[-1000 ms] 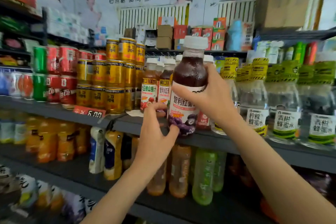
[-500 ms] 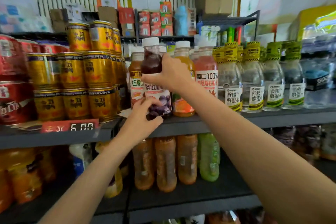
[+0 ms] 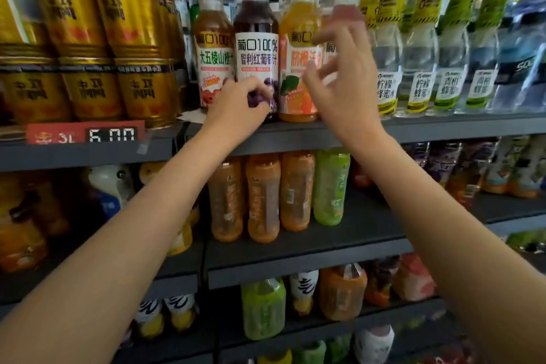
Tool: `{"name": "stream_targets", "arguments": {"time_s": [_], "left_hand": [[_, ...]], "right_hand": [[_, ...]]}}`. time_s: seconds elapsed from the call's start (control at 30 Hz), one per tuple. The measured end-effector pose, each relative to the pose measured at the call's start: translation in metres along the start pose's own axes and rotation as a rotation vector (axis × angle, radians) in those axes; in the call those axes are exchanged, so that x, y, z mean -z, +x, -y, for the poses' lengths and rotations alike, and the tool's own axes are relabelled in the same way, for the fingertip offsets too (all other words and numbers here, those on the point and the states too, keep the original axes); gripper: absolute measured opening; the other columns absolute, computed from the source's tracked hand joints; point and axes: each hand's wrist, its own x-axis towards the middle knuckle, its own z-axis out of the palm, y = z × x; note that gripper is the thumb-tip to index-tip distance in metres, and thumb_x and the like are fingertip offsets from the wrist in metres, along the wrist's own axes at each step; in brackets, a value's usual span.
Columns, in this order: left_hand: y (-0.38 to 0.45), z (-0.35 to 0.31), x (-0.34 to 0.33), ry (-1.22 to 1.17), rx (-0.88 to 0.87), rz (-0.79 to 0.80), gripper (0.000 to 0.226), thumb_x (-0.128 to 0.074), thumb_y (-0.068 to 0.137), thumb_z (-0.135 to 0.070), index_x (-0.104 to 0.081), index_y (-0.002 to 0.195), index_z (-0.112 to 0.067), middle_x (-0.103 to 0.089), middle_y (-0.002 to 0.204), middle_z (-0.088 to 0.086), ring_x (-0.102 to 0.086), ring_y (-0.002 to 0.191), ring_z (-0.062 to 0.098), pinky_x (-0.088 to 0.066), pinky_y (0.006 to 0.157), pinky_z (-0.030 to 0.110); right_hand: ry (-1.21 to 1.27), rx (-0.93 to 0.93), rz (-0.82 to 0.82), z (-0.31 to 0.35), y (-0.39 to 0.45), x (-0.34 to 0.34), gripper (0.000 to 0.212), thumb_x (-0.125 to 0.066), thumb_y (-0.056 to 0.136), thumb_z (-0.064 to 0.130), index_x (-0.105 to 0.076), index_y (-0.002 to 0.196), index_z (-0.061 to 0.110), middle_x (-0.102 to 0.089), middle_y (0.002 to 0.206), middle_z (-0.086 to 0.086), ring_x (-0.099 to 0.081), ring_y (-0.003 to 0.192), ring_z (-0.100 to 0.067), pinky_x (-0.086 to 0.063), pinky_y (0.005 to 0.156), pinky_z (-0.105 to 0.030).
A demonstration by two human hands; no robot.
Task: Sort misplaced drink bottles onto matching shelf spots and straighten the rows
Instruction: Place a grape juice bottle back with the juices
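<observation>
A dark grape juice bottle [image 3: 256,38] with a white cap stands upright at the front of the grey shelf [image 3: 295,134], between a brown hawthorn juice bottle [image 3: 212,47] and an orange juice bottle [image 3: 297,68]. My left hand [image 3: 239,108] holds the grape bottle's base with curled fingers. Blurred by motion, my right hand [image 3: 342,77] hovers with spread fingers in front of the orange bottle and a pink juice bottle [image 3: 347,6], holding nothing.
Stacked gold cans [image 3: 97,47] fill the shelf's left side above a red price tag [image 3: 85,133]. Clear honey-water bottles [image 3: 419,68] line the right. The lower shelves hold orange and green drink bottles [image 3: 280,195].
The grape bottle has been set down upright in the row. My right hand has let go of its neck and drawn back to the right. The camera has moved closer to the shelf.
</observation>
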Motion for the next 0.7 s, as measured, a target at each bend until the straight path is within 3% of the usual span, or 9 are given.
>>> {"name": "stream_targets", "arguments": {"time_s": [0.07,0.13,0.17,0.3,0.37,0.43,0.53,0.6,0.7], "left_hand": [[-0.02,-0.002,-0.006,0.026,-0.102,-0.243,0.019,-0.055,0.084,-0.01,-0.061,0.1,-0.017,-0.044,0.134,0.01,-0.039,0.126,0.024,-0.03,0.1,0.019],[-0.063,-0.004,-0.017,-0.042,-0.319,-0.458,0.017,-0.051,0.082,-0.002,-0.064,0.092,-0.007,-0.048,0.124,0.015,-0.041,0.119,0.021,-0.026,0.1,0.012],[-0.091,-0.001,-0.028,-0.071,-0.399,-0.463,0.016,-0.05,0.081,-0.001,-0.064,0.086,-0.004,-0.051,0.116,0.014,-0.044,0.11,0.021,-0.029,0.095,0.013],[-0.195,0.035,-0.093,-0.136,-0.38,-0.042,0.016,-0.051,0.084,-0.008,-0.063,0.074,-0.007,-0.046,0.105,0.0,-0.047,0.091,0.013,-0.036,0.082,0.012],[-0.227,0.056,-0.118,-0.081,-0.34,0.173,0.019,-0.047,0.087,-0.012,-0.061,0.074,-0.01,-0.045,0.104,-0.002,-0.046,0.088,0.007,-0.042,0.075,0.017],[-0.244,0.075,-0.127,-0.031,-0.271,0.318,0.023,-0.041,0.088,-0.018,-0.059,0.075,-0.012,-0.044,0.105,-0.005,-0.046,0.083,0.002,-0.044,0.064,0.024],[-0.26,0.095,-0.116,0.046,-0.106,0.423,0.015,-0.047,0.09,-0.015,-0.058,0.081,-0.013,-0.045,0.11,-0.006,-0.045,0.072,-0.004,-0.037,0.056,0.023],[-0.273,0.105,-0.102,0.098,-0.01,0.451,0.01,-0.051,0.091,-0.011,-0.059,0.085,-0.012,-0.044,0.111,-0.008,-0.044,0.067,-0.007,-0.036,0.058,0.023],[-0.298,0.117,-0.086,0.161,0.088,0.438,0.01,-0.053,0.09,-0.009,-0.061,0.085,-0.012,-0.043,0.11,-0.009,-0.04,0.064,-0.008,-0.034,0.06,0.021]], "right_hand": [[0.007,-0.128,-0.073,-0.02,-0.045,0.031,0.011,-0.051,0.084,0.006,-0.058,0.092,0.005,-0.053,0.095,-0.004,-0.053,0.06,-0.011,-0.039,0.057,-0.011],[-0.016,-0.311,-0.093,-0.039,-0.106,0.055,0.008,-0.051,0.085,0.007,-0.056,0.087,0.012,-0.057,0.078,0.0,-0.054,0.061,-0.013,-0.042,0.058,-0.023],[-0.043,-0.428,-0.074,-0.047,-0.139,0.061,0.008,-0.053,0.086,0.007,-0.056,0.086,0.014,-0.056,0.071,0.003,-0.053,0.06,-0.013,-0.042,0.058,-0.027],[-0.14,-0.828,0.115,-0.06,-0.268,0.05,0.01,-0.059,0.086,0.004,-0.055,0.081,0.011,-0.054,0.06,0.005,-0.05,0.054,-0.009,-0.039,0.055,-0.024],[-0.104,-0.959,0.359,-0.062,-0.313,0.033,0.002,-0.06,0.087,0.008,-0.059,0.089,0.008,-0.057,0.063,0.001,-0.052,0.057,-0.014,-0.038,0.058,-0.028],[-0.046,-1.065,0.611,-0.068,-0.338,0.009,0.028,-0.065,0.086,0.018,-0.056,0.111,0.009,-0.062,0.084,0.001,-0.059,0.08,-0.019,-0.041,0.066,-0.026],[-0.026,-1.049,0.739,-0.081,-0.35,-0.029,0.076,-0.072,0.079,0.033,-0.032,0.142,0.015,-0.05,0.136,-0.003,-0.05,0.121,-0.024,-0.047,0.091,-0.038],[-0.035,-1.096,0.729,-0.083,-0.347,-0.049,0.081,-0.073,0.078,0.033,-0.029,0.143,0.014,-0.046,0.14,-0.006,-0.05,0.122,-0.029,-0.047,0.091,-0.043],[-0.103,-1.12,0.699,-0.085,-0.344,-0.068,0.07,-0.072,0.079,0.034,-0.038,0.133,0.008,-0.044,0.135,-0.013,-0.054,0.113,-0.037,-0.049,0.082,-0.045]]}}
